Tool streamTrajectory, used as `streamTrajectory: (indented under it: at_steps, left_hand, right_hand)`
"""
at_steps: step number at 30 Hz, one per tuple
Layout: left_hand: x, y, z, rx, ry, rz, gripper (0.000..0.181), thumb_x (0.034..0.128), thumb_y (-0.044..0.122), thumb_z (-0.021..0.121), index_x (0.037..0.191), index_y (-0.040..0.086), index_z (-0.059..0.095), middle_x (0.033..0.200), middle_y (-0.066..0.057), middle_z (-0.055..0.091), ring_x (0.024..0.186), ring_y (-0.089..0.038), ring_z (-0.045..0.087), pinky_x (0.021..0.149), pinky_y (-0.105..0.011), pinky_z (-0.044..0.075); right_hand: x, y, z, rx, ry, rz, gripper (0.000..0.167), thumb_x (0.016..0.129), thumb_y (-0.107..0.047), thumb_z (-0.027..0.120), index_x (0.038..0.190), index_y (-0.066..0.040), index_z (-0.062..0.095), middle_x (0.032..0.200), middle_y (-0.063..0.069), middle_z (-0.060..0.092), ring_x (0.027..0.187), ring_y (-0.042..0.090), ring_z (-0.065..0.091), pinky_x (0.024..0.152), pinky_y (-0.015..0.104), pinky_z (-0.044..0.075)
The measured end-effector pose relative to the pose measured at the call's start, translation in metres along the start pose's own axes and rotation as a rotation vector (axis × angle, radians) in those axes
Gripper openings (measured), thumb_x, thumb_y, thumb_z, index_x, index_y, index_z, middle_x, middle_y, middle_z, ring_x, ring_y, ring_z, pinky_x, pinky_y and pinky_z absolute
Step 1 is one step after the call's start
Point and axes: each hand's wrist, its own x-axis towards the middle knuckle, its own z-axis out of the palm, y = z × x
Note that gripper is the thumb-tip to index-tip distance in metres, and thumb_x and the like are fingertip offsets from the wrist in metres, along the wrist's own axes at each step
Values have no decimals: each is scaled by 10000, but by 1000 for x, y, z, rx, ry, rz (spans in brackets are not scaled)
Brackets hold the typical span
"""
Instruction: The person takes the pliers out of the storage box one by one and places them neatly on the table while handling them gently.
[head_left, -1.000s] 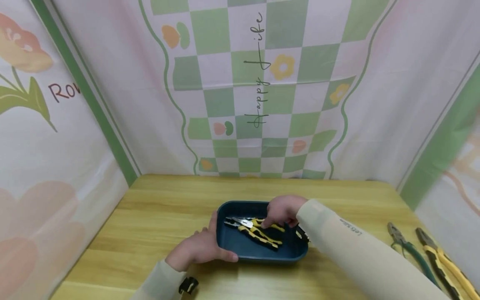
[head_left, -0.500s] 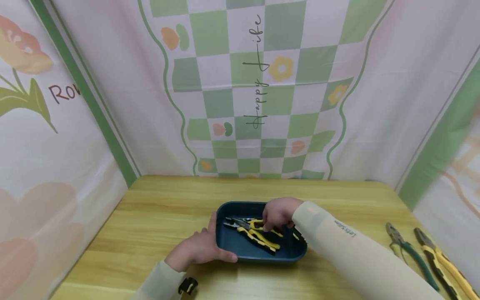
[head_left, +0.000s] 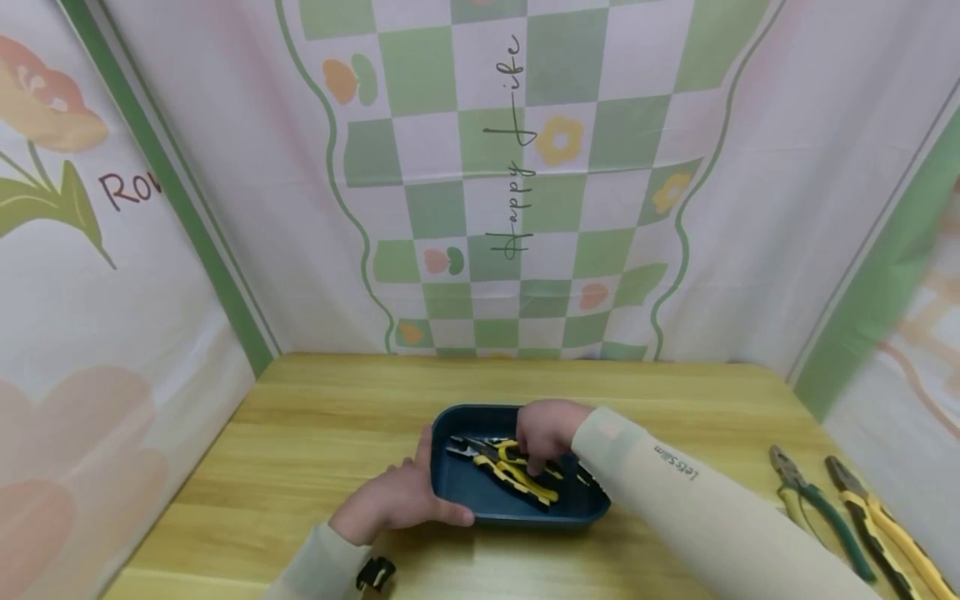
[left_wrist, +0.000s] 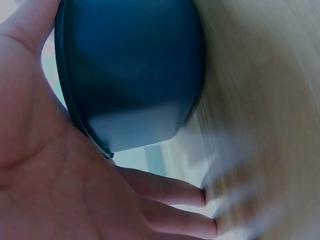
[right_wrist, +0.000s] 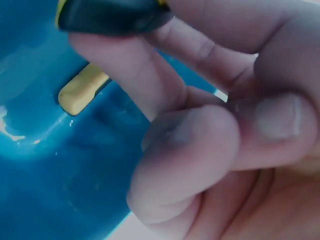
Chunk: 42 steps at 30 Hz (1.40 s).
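Observation:
A dark blue tray [head_left: 525, 522] stands on the wooden table with yellow-and-black-handled pliers [head_left: 521, 478] lying overlapped in it, their jaws toward the left end. My left hand [head_left: 397, 497] braces the tray's left end, thumb along the front wall; in the left wrist view its fingers [left_wrist: 170, 192] stretch out straight past the corner. My right hand [head_left: 551, 429] reaches into the tray with curled fingers and holds a handle of the pliers. In the right wrist view that black handle [right_wrist: 112, 17] meets a fingertip, and another yellow handle end [right_wrist: 77, 95] lies below. The hand hides part of the tools.
At the table's right edge lie two more pliers: one green-handled [head_left: 832, 517], one yellow-and-black-handled [head_left: 877, 517]. Printed cloth walls [head_left: 495, 167] enclose the wooden table [head_left: 322, 417] at the back and both sides.
My right hand has shifted a little to the left inside the tray. The upper pliers' handle has swung down alongside the lower pair. My left hand stays at the tray's end.

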Motion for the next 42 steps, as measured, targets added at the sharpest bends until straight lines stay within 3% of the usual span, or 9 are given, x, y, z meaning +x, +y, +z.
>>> streamTrajectory:
  at_steps: [6, 11, 23, 24, 33, 42]
  left_hand:
    - [-1, 0, 1, -7, -3, 2, 1422, 655, 647, 846, 1593, 67, -50, 1437, -391, 373, 1325, -588, 313, 1046, -655, 300]
    - [-1, 0, 1, -7, 2, 5, 1418, 654, 640, 850, 1595, 67, -42, 1430, -391, 380, 1317, -587, 326, 1039, -657, 309]
    - [2, -2, 2, -11, 16, 18, 1444, 627, 656, 856, 1595, 66, -39, 1429, -403, 374, 1318, -596, 316, 1048, -661, 294]
    - [3, -2, 2, -7, 15, 17, 1442, 628, 659, 854, 1595, 67, -38, 1430, -401, 375, 1319, -593, 317, 1048, -660, 294]
    - [2, -1, 1, -16, 11, 15, 1460, 619, 651, 864, 1592, 60, -50, 1421, -402, 386, 1322, -597, 310, 1048, -655, 299]
    - [1, -1, 1, -12, 14, 26, 1465, 619, 641, 869, 1589, 49, -56, 1413, -417, 383, 1319, -614, 296, 1053, -658, 289]
  right_hand:
    - [2, 0, 2, -115, 40, -38, 230, 823, -183, 830, 651, -166, 679, 658, -46, 594, 586, 118, 530, 597, 305, 487]
    - [0, 2, 1, -137, 52, -81, 334, 830, -180, 822, 567, -151, 618, 543, -68, 501, 495, 95, 418, 518, 266, 391]
    - [-8, 19, -2, -67, 134, -157, 428, 869, -183, 790, 535, -166, 523, 515, -92, 288, 491, 90, 221, 532, 281, 298]
    - [-10, 21, -3, -56, 150, -160, 387, 864, -183, 795, 556, -179, 559, 535, -115, 333, 501, 75, 247, 539, 272, 320]
    - [-19, 41, -6, 107, 215, -204, 519, 907, -152, 744, 533, -187, 386, 513, -93, 180, 481, 106, 141, 510, 278, 205]
    - [-28, 54, -10, 236, 284, -226, 512, 914, -148, 728, 560, -191, 361, 554, -75, 206, 495, 118, 162, 527, 282, 220]
